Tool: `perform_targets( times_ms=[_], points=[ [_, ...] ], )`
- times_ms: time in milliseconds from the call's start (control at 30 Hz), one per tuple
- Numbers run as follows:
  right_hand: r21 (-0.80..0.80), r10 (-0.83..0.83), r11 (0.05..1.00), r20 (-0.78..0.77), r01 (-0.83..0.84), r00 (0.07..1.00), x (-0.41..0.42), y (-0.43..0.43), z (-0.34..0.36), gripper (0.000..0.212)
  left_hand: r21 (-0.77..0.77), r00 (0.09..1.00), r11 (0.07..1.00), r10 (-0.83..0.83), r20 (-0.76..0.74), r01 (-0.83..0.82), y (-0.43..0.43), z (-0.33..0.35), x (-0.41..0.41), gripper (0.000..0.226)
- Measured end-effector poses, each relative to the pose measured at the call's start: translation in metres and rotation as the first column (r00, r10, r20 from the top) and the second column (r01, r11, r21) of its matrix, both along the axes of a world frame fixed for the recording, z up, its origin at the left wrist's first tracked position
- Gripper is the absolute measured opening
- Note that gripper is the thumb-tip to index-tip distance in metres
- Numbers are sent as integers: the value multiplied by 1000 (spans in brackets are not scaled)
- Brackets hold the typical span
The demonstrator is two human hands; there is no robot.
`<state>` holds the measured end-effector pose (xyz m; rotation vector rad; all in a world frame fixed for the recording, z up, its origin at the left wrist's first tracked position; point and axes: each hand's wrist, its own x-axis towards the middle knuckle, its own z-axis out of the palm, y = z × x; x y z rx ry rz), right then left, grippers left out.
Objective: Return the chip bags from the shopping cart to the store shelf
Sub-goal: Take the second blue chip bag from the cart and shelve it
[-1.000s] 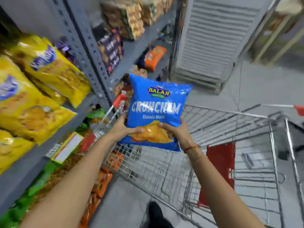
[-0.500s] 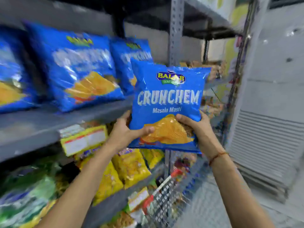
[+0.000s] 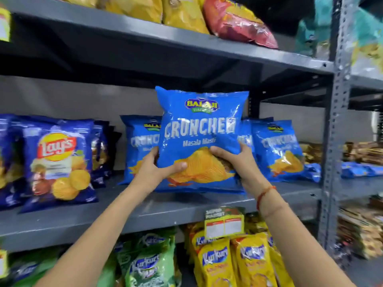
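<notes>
A blue Crunchem chip bag (image 3: pixel 199 125) stands upright over the grey middle shelf (image 3: pixel 161 210), its bottom edge close to the shelf surface. My left hand (image 3: pixel 154 171) grips its lower left corner and my right hand (image 3: pixel 236 162) grips its lower right side. Matching blue Crunchem bags stand behind it, one on the left (image 3: pixel 137 146) and one on the right (image 3: pixel 279 150). The shopping cart is out of view.
Blue Lay's bags (image 3: pixel 59 160) stand at the left of the same shelf. Yellow and red bags (image 3: pixel 234 19) fill the shelf above. Green (image 3: pixel 149 264) and yellow Kurkure packs (image 3: pixel 234 264) hang below, with a price tag (image 3: pixel 224 223) on the shelf edge. A grey upright post (image 3: pixel 336 112) stands at the right.
My view has swung from the cart up to the shelf front. Both hands have carried the blue bag up and forward until it sits in front of the matching bags on the middle shelf.
</notes>
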<state>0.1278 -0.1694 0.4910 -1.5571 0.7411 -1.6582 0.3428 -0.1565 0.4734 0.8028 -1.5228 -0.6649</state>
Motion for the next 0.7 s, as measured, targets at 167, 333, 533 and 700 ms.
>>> perform_targets(
  times_ms=[167,333,533,700],
  points=[
    [35,23,999,-38,-22,999,58,-43,-11,32,118,990,983,144,-9,-142,-17,-9,44,54],
    [91,46,995,-90,-38,995,85,-70,-28,59,201,977,957,215,-6,-209,-38,-18,62,43],
    [90,-90,990,-154,105,984,95,-74,-33,40,255,960,925,273,68,-282,-47,-24,68,52],
    [-18,-291,955,-257,296,922,102,-64,-38,88,203,875,861,414,251,-466,-25,-25,67,85]
  ],
)
